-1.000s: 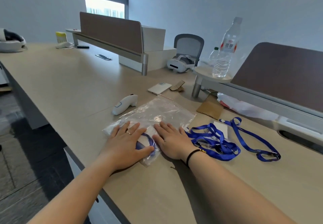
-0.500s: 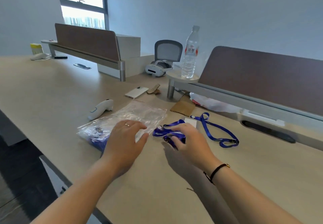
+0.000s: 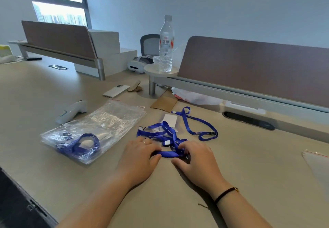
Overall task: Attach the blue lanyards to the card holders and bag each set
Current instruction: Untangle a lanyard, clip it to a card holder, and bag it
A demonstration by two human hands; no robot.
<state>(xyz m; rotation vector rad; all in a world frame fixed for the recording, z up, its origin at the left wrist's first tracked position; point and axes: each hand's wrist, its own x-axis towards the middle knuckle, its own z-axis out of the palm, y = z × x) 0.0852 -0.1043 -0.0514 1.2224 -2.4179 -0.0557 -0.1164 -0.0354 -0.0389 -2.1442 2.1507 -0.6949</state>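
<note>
A tangle of blue lanyards (image 3: 161, 132) lies on the beige desk in front of me, over clear card holders (image 3: 170, 120). My left hand (image 3: 140, 158) and my right hand (image 3: 195, 158) both pinch one blue lanyard strap (image 3: 168, 154) at the near end of the tangle. Another blue lanyard (image 3: 197, 122) trails off to the right, ending in a metal clip (image 3: 211, 134). To the left lies a clear plastic bag (image 3: 99, 128) with a blue lanyard set (image 3: 80, 143) inside it.
A white controller (image 3: 71, 111) and a phone (image 3: 115, 91) lie beyond the bag. Cardboard (image 3: 164, 101), a white plastic bag (image 3: 194, 97) and a water bottle (image 3: 166, 44) on a small round shelf stand by the desk divider. More clear bags (image 3: 318, 163) lie at the right edge.
Both hands left the filled bag and moved right to the loose lanyards. The right hand reached the tangle first, then the left joined it and both took hold of a strap.
</note>
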